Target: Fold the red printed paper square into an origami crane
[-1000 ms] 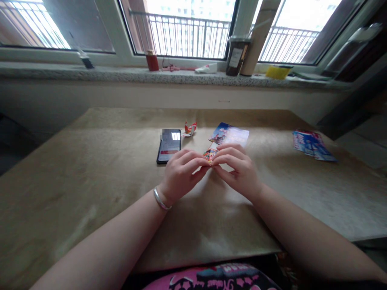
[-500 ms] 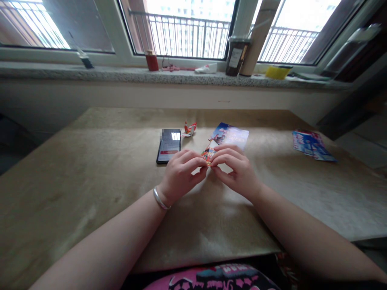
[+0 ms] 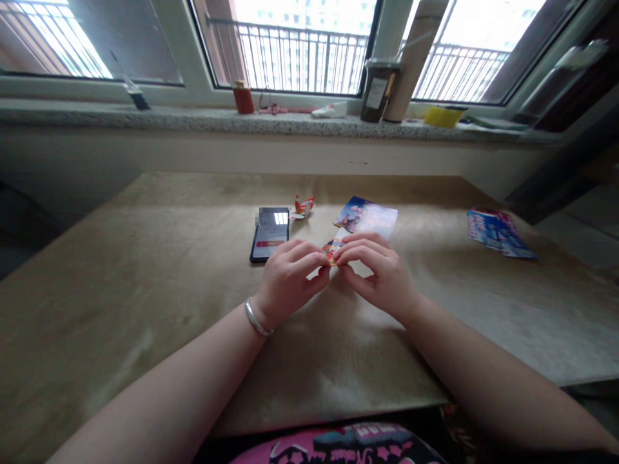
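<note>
From my remote seat I see the left hand (image 3: 294, 276) and the right hand (image 3: 382, 274) both pinching the patterned paper (image 3: 331, 247) in their fingertips, around the middle of the table (image 3: 184, 283). The phone (image 3: 271, 238) lies just beyond the left hand, near a folded red paper (image 3: 304, 207); a blue sheet (image 3: 358, 214) (partly pale with glare) lies past the right.

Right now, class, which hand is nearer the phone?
Left: the left hand is by the near right corner of the phone; the right hand is farther right.
</note>
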A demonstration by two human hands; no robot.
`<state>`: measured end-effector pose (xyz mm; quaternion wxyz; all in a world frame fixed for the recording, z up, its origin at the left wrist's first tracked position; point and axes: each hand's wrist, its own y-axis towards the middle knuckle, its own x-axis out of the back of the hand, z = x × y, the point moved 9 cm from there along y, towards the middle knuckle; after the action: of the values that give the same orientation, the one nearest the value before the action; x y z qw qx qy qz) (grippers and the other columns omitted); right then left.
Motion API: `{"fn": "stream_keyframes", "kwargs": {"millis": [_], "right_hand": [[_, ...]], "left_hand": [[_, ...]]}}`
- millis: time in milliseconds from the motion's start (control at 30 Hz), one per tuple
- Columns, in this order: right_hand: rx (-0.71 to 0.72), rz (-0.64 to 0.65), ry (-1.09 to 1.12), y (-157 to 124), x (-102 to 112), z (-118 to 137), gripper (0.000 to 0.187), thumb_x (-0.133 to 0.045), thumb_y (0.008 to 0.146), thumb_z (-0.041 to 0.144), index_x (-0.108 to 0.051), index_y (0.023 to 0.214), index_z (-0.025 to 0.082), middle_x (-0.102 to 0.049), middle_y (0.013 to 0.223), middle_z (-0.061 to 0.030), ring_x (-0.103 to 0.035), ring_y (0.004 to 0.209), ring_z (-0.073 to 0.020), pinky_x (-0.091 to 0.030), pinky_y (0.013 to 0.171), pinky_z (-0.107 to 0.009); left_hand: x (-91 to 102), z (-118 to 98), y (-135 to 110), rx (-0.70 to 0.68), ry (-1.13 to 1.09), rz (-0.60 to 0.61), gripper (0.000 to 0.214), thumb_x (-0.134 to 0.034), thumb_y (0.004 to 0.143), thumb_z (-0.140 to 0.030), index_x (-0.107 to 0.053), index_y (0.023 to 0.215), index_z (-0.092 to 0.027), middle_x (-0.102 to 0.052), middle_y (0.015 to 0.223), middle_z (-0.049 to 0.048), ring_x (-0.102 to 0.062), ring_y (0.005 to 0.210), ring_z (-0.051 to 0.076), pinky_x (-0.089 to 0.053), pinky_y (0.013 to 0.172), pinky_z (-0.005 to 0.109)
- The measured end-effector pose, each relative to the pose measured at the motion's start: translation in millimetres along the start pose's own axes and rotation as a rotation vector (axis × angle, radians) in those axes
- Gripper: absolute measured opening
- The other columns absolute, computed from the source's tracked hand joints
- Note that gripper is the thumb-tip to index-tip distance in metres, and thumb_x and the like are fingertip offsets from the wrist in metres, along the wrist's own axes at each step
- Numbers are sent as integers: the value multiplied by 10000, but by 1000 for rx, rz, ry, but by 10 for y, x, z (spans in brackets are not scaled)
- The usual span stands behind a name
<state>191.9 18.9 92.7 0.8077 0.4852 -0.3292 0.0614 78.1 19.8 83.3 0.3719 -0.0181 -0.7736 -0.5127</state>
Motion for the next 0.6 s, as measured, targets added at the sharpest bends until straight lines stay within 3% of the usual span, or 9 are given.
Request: {"fn": "stream_keyframes", "kwargs": {"millis": [600], "right_hand": [[25, -11, -64, 2, -8, 15, 106, -592, 767, 161, -630, 811, 250, -658, 861, -16, -570, 962, -193, -484, 854, -373]], "left_hand": [[-46, -14, 0, -9, 13, 42, 36, -597, 816, -212, -613, 784, -204, -653, 771, -3, -550, 721, 126, -436, 698, 270]]}}
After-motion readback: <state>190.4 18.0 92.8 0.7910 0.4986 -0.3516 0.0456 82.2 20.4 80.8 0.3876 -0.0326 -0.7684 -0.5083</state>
